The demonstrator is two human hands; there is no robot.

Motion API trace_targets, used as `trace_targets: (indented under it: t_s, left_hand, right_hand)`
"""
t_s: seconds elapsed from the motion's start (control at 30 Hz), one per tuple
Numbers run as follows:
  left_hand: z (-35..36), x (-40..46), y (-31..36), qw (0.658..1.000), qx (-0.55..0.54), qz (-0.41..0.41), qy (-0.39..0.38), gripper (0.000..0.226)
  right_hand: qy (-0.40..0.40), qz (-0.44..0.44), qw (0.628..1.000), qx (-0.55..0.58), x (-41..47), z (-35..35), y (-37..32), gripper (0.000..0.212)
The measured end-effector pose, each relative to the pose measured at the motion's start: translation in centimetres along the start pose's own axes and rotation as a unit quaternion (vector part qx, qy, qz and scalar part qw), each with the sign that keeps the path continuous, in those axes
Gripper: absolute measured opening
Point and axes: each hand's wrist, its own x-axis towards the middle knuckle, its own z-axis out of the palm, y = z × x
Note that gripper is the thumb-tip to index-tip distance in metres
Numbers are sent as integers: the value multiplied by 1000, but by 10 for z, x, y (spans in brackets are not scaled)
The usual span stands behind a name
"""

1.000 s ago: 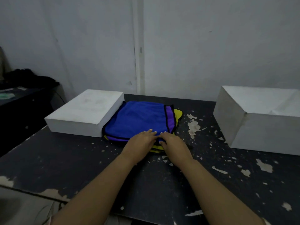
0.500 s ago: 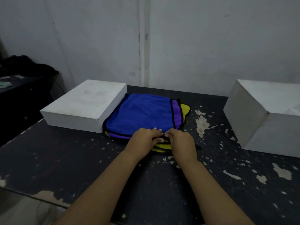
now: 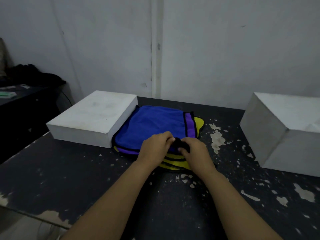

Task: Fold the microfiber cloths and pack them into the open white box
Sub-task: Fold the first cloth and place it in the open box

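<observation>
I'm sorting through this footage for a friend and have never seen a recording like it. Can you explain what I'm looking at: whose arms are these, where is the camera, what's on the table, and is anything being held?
There is no machine here. The arms belong to a person wearing a camera on their head, so you see forward and down, as they do. On the worn dark table lies a stack of cloths: blue on top, purple and yellow edges showing beneath. A flat white box lies against the stack's left side, and a taller white box stands apart on the right. The left hand and right hand meet at the near edge of the stack, fingers curled, pinching up the black-trimmed edge of the top cloth. Nothing is lifted clear yet.
</observation>
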Motion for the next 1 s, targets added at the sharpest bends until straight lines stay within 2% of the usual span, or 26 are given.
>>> trace_targets:
  t_s: [0.1,0.2,0.43,0.57,0.8,1.0]
  left_hand:
    - [-9,-4,-12,999,-25,20,-20,22]
    - [-16,-7,-30,999,12,28,-29,21]
    - [-57,2,-75,998,23,-40,47,24]
    - [-92,17,-84,995,17,-39,93,21]
    - [-142,67,-50,984,-85,-41,151,17]
    - [-181,97,10,969,-158,2,190,17]
  right_hand:
    - [56,6,998,16,5,-10,1,23]
    - [82,13,996,37,15,-22,-2,25]
    - [128,-6,991,44,44,-52,-9,25]
    - [150,-21,987,49,63,-82,-12,21]
    - [183,-54,981,35,80,-147,-27,20]
    - [239,-55,967,72,71,-222,-42,19]
